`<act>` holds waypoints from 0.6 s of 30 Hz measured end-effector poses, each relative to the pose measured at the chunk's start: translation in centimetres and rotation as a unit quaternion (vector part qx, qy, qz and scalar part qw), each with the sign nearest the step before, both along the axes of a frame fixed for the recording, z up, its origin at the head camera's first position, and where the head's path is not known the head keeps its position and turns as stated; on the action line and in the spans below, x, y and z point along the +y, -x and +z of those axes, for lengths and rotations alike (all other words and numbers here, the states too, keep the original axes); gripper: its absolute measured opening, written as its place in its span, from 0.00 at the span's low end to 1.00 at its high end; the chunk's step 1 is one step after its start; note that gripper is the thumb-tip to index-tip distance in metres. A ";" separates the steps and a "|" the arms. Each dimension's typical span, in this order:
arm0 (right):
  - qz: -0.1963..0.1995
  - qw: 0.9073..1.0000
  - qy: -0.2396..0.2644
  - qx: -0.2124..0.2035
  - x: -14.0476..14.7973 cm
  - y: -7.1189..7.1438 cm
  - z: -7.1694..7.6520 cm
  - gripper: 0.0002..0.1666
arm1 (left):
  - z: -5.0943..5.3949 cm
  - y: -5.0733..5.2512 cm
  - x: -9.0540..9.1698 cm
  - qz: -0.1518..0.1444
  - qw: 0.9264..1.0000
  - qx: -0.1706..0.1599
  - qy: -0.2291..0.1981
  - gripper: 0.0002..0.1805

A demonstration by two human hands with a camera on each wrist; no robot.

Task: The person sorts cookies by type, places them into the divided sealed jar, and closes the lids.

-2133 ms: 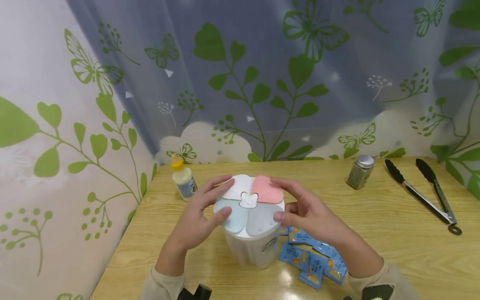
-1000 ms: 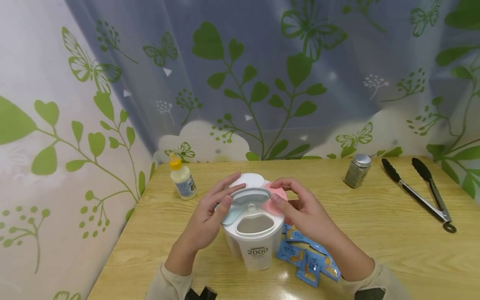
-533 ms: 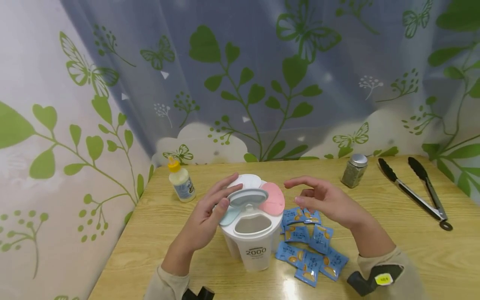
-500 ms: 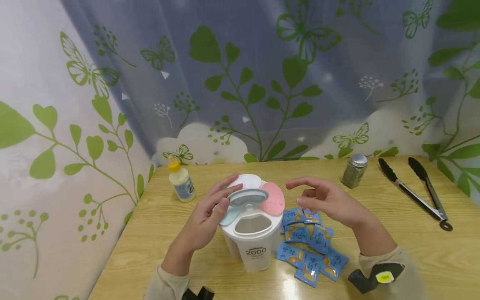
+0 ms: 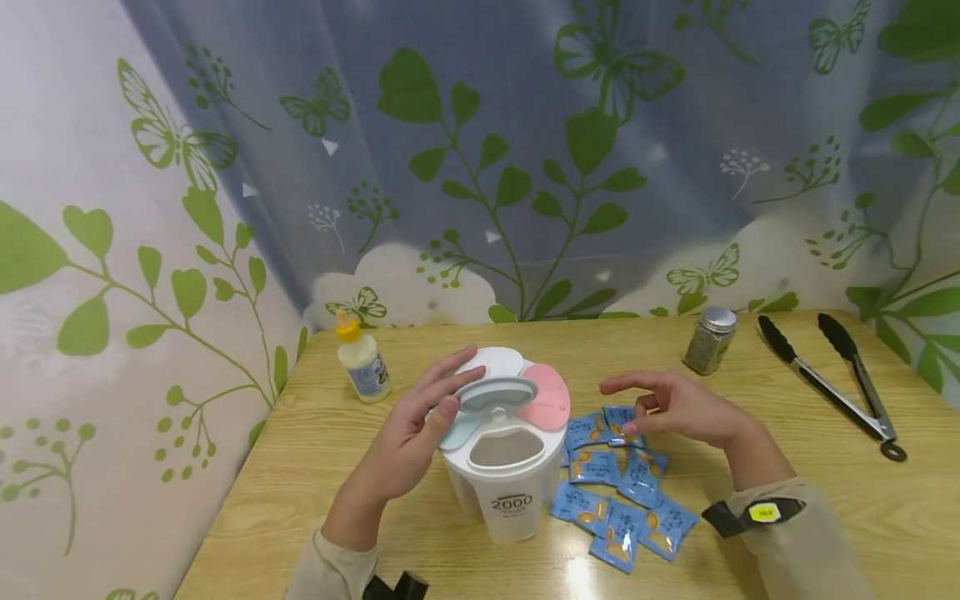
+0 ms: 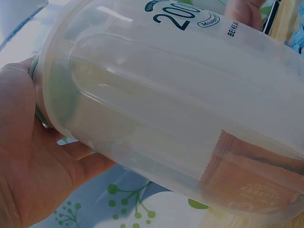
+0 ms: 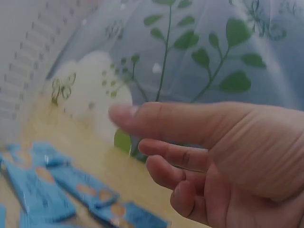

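A frosted storage container (image 5: 510,508) printed "2000" stands upright, with white, pink and pale blue lid flaps. Its grey flap (image 5: 497,396) is raised, exposing the front opening (image 5: 508,448). My left hand (image 5: 408,437) rests against the container's left side, fingers reaching over the lid and thumb near the raised flap. Through the wall, the left wrist view reveals an orange-brown packet (image 6: 251,178) low inside. My right hand (image 5: 682,410), holding nothing, hovers by the far end of several blue snack packets (image 5: 618,479), index finger extended and other fingers loosely curled.
A yellow-capped squeeze bottle (image 5: 363,362) stands at the back left. Toward the back right are a glass jar (image 5: 709,342) with a metal lid and black-tipped tongs (image 5: 832,387). A leaf-patterned curtain (image 5: 465,167) borders the wooden table (image 5: 300,467) behind and at left.
The container has turned so "2000" faces front, and the grey flap has been raised. My right hand has left the lid and moved right over the packets; my left hand has stayed on the container.
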State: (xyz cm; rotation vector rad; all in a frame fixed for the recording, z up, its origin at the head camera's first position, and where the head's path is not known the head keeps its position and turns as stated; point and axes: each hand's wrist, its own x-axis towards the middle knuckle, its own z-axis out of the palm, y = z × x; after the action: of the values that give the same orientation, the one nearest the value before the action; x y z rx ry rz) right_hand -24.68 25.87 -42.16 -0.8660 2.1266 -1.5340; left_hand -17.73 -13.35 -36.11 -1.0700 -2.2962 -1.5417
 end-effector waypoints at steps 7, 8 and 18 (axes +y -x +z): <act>-0.011 0.999 -0.030 -0.027 0.9 0.8 -2.4 0.41 | 0.3 -0.2 -0.2 0.004 1.000 0.006 0.023 0.21; -0.009 0.999 -0.033 -0.028 1.0 0.9 -2.6 0.40 | 0.3 -0.3 -0.2 0.005 1.000 0.005 0.024 0.21; -0.061 0.989 -0.133 0.010 0.7 0.8 -3.0 0.37 | 0.5 -0.2 -0.6 0.014 0.999 0.012 0.027 0.22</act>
State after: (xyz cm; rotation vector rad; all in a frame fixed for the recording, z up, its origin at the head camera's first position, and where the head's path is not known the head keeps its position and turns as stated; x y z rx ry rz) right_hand -25.47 26.61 -45.16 -0.6717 2.3681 -1.2605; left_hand -17.53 -13.97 -35.61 -1.0601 -2.3383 -1.4563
